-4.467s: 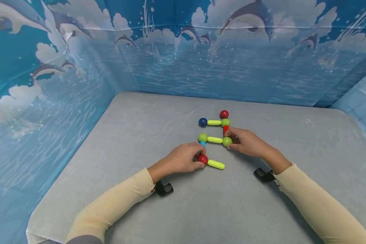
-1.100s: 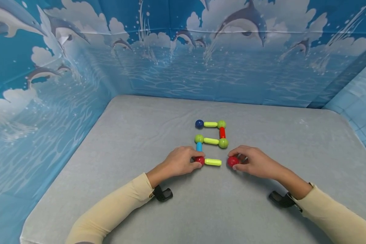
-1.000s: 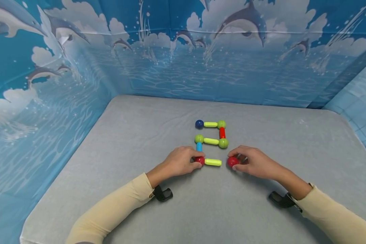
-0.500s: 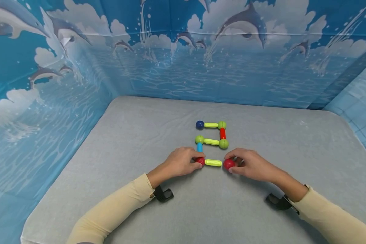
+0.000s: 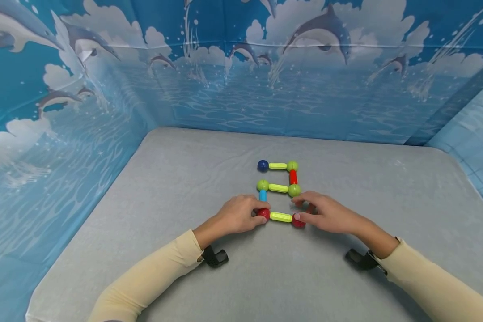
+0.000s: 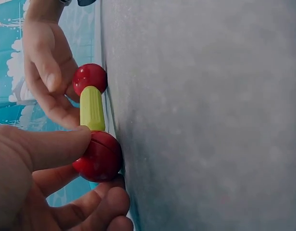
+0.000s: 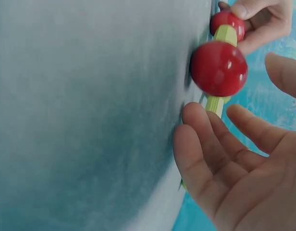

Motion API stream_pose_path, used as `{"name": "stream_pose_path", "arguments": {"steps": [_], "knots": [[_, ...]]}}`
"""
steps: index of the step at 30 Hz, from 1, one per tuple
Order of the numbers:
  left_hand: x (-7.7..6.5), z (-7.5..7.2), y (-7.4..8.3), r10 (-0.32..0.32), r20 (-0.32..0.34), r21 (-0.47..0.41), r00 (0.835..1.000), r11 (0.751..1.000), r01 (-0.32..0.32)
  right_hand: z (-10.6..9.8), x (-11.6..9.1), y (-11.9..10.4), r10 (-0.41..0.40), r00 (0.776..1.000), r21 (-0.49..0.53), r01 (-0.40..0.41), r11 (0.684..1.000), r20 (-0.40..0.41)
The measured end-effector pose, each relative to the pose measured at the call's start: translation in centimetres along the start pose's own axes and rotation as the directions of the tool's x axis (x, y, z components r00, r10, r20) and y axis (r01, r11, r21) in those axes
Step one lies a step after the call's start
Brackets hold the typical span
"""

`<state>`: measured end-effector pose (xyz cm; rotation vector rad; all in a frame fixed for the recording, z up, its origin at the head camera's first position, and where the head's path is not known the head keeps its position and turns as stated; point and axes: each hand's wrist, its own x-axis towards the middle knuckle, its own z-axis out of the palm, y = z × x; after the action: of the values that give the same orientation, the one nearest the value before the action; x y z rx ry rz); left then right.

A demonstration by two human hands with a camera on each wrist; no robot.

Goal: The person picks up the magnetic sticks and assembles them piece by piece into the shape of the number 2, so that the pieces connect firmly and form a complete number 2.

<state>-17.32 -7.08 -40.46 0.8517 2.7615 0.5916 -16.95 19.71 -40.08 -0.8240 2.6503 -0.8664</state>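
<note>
My left hand pinches a red ball between thumb and fingers at the near left corner of a flat magnetic ball-and-rod figure. From that ball a yellow-green rod runs right to a second red ball, and the two look joined. Around this second ball my right hand has its fingers spread, with the thumb apart from it in the right wrist view. A light blue rod leads away to a green ball, partly hidden by my left fingers.
Farther back the figure continues with a yellow-green rod, a green ball, a red rod, another green ball and a dark blue ball. A grey cloth-covered table meets a dolphin-print curtain.
My right hand has taken the red ball from the figure's far end, brought it to the near rod's right end and let it go there. My left hand has kept its hold.
</note>
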Motion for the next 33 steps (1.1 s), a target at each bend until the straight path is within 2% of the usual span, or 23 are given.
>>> {"name": "stream_pose_path", "arguments": {"steps": [7,15,24,29,33], "knots": [[0.3,-0.2,-0.6,-0.014,0.022,-0.017,1.000,1.000,0.014,-0.3,1.3,0.3,0.021,1.000,0.010,-0.021,1.000,-0.011],[0.3,-0.5,-1.3,-0.014,0.005,-0.039,1.000,0.999,0.014,-0.4,2.2,0.1,0.019,1.000,0.021,-0.019,1.000,-0.010],[0.4,-0.4,-1.5,-0.028,0.007,-0.073,1.000,0.997,0.028,-2.0,4.0,2.0,0.007,0.991,-0.019,-0.009,1.000,-0.131],[0.7,-0.5,-1.9,-0.046,0.025,-0.101,0.999,0.994,0.048,-3.0,5.6,3.2,0.033,0.998,-0.142,-0.040,0.989,-0.056],[0.8,-0.7,-2.2,-0.055,0.037,-0.105,0.998,0.993,0.059,-3.6,7.5,3.8,0.036,0.999,-0.248,-0.030,0.968,0.017]]}}
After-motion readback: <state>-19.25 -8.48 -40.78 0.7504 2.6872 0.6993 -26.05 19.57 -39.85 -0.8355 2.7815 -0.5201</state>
